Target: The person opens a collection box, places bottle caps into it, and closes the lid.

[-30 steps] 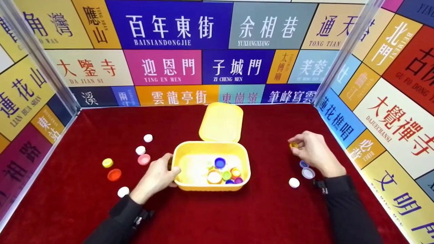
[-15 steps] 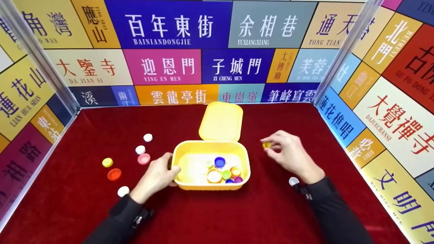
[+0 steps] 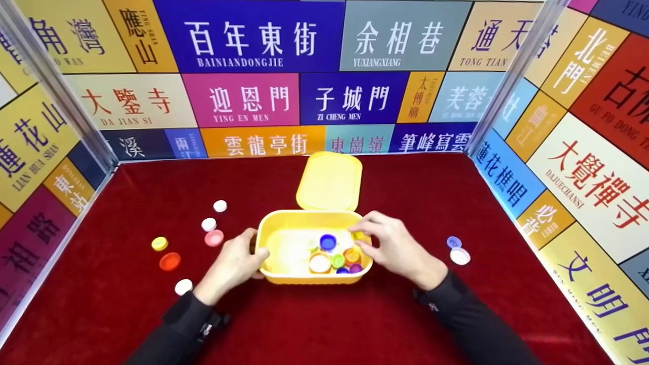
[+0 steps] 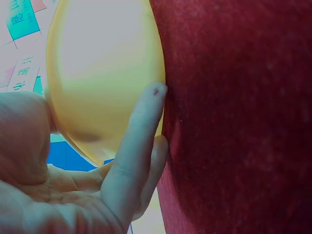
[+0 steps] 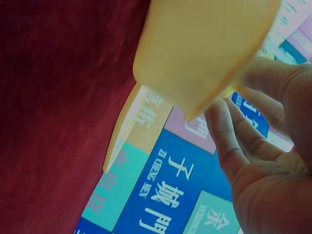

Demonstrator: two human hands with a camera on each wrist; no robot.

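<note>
A yellow plastic box [image 3: 299, 280] stands on the red cloth, with several bottle caps inside, among them a blue cap [image 3: 328, 242] and a green cap [image 3: 338, 261]. My left hand [image 3: 233, 262] grips the box's left end, thumb over the rim; in the left wrist view its fingers [image 4: 134, 151] lie along the outer wall. At the opposite end, my right hand [image 3: 395, 248] pinches a yellow cap [image 3: 359, 235] over the right rim. From the right wrist, a sliver of that cap [image 5: 229, 91] shows between the fingers, the rest hidden.
Behind the box lies its yellow lid [image 3: 329, 181]. Left on the cloth are several caps, including a red cap [image 3: 170, 261], a pink cap [image 3: 214, 238] and a white cap [image 3: 220, 206]. Farther right, a pale cap [image 3: 460, 256] touches a purple-blue cap [image 3: 454, 243]. Printed panels wall the table.
My right hand has carried the yellow cap leftward from the table's right side to the box's right rim. The left hand keeps its grip. A white cap is now hidden near the right forearm.
</note>
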